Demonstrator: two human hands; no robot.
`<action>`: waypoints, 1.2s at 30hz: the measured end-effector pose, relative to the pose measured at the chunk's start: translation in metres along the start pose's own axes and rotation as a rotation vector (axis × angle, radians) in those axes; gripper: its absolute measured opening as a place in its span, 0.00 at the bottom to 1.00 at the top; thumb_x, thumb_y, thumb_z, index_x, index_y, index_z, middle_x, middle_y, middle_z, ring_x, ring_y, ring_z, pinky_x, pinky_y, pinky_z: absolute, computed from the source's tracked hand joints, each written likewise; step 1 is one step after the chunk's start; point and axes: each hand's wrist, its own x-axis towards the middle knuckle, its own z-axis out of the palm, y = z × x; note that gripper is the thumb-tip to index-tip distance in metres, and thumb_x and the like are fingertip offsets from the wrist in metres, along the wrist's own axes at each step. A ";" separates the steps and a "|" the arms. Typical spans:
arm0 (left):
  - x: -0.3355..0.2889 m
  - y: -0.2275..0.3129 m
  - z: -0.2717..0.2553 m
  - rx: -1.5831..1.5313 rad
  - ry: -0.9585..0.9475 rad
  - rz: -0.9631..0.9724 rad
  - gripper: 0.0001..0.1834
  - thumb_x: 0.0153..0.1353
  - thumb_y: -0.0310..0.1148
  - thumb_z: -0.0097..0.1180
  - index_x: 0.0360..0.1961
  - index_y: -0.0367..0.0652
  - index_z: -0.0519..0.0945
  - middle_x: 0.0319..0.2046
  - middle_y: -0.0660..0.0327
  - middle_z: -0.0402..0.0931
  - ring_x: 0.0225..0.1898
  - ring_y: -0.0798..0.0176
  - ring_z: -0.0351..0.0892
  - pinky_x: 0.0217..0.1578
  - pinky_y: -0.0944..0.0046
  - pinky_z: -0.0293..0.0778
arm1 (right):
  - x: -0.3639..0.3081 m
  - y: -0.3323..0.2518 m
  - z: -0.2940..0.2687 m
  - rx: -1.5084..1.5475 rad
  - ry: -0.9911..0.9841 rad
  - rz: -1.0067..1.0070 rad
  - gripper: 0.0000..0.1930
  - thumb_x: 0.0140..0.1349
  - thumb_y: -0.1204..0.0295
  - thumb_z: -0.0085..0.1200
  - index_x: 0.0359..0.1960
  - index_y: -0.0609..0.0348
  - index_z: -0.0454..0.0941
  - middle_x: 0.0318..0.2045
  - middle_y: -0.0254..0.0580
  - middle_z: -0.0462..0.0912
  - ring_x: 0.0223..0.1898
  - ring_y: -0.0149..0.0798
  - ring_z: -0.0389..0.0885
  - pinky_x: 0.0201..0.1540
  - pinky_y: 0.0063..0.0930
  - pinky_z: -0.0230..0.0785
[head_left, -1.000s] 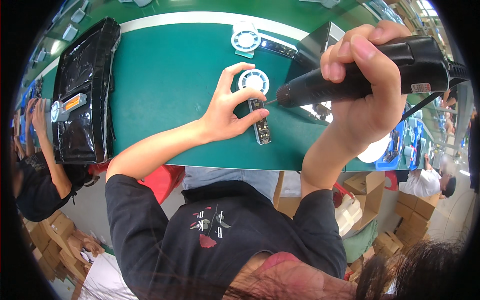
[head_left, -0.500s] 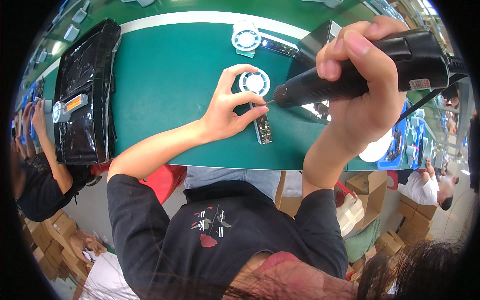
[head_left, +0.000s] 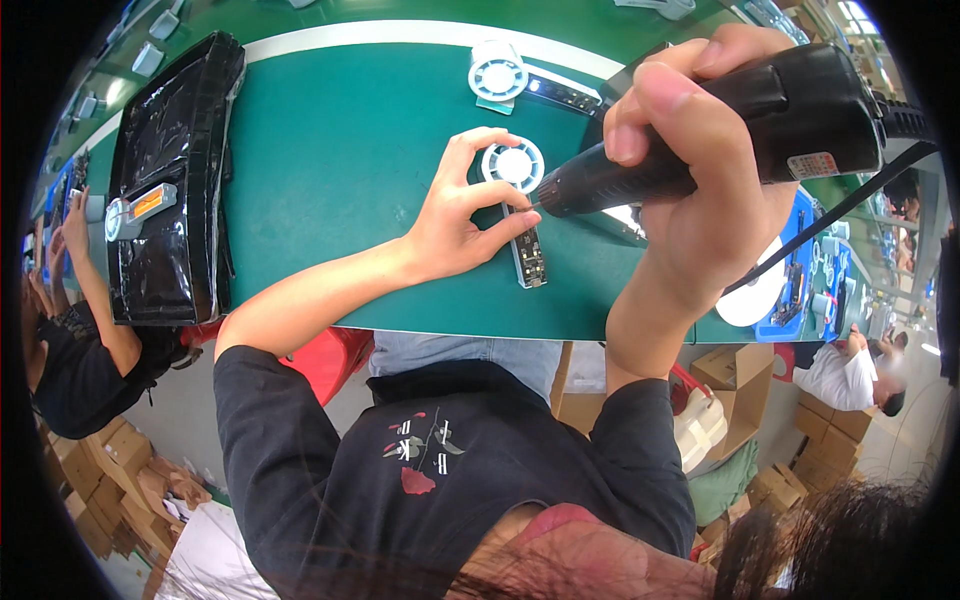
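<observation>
Nearest, a red stool [head_left: 325,368] is showing left of the person's lap, and a cardboard box [head_left: 745,390] is standing on the right, both below the near edge of the green desk [head_left: 330,130]. Just past that edge, on the right, a white disc [head_left: 750,290] is lying beside a blue tray [head_left: 775,331]. Near the middle, a small fan [head_left: 513,165] is lying with its handle pointing toward the person and its round head on the far side; a dark circuit board [head_left: 530,262] is showing along the handle. The left hand [head_left: 455,215] is holding this fan, thumb and forefinger pinching the handle, another finger reaching the head's rim. The right hand [head_left: 715,170] is gripping a black electric screwdriver [head_left: 810,110], which is pointing left at the handle; fingertips are hiding where its bit is ending. On the left, a fan with an orange part [head_left: 150,202] is resting on a shiny black case [head_left: 165,280]. Farthest, another white fan [head_left: 497,78] is lying with its handle pointing right.
</observation>
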 end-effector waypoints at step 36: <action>0.003 -0.003 0.001 -0.066 -0.088 -0.101 0.38 0.50 0.29 0.77 0.64 0.46 0.77 0.67 0.43 0.67 0.70 0.38 0.68 0.67 0.44 0.70 | 0.037 0.046 -0.046 0.378 -0.872 0.006 0.24 0.55 0.84 0.69 0.44 0.56 0.66 0.27 0.46 0.79 0.22 0.33 0.76 0.27 0.27 0.74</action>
